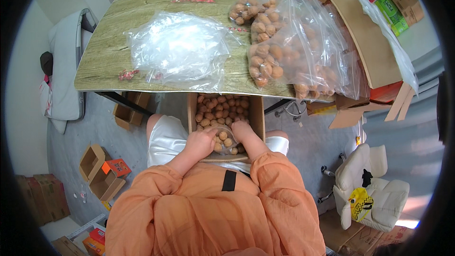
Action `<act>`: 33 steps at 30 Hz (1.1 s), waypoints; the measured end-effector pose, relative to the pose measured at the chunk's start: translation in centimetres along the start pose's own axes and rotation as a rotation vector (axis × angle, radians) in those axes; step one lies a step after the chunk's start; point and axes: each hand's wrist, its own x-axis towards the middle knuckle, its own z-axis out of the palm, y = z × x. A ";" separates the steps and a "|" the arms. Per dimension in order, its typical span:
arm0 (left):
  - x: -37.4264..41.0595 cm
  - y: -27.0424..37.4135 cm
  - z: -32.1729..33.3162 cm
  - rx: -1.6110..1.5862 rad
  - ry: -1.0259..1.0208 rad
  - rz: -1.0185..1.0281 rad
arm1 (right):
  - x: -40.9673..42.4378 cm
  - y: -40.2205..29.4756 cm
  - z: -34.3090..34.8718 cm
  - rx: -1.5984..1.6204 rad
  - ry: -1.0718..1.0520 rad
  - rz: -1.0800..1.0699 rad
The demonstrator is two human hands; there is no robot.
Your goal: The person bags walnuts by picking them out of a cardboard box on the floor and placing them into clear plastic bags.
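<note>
Between my knees stands a cardboard box [191, 113] of loose walnuts [222, 108], partly under the table edge. My left hand [201, 143] grips the rim of a clear plastic bag [227, 149] that holds several walnuts. On the bag's other side, my right hand [242, 129] reaches down among the walnuts in the box. Its fingertips are hidden, so I cannot tell whether they hold a nut or the bag's edge.
A pile of clear plastic bags [177, 48] lies on the wood-patterned table [142, 3]. Filled walnut bags [270, 57] crowd its right side beside an opened carton [369, 39]. Open boxes [101, 174] sit on the floor at left, a cream chair [384, 192] at right.
</note>
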 end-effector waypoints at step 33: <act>0.0 -0.4 -0.4 -0.008 -0.019 -0.010 | -2.8 0.8 -1.2 -0.220 0.053 0.035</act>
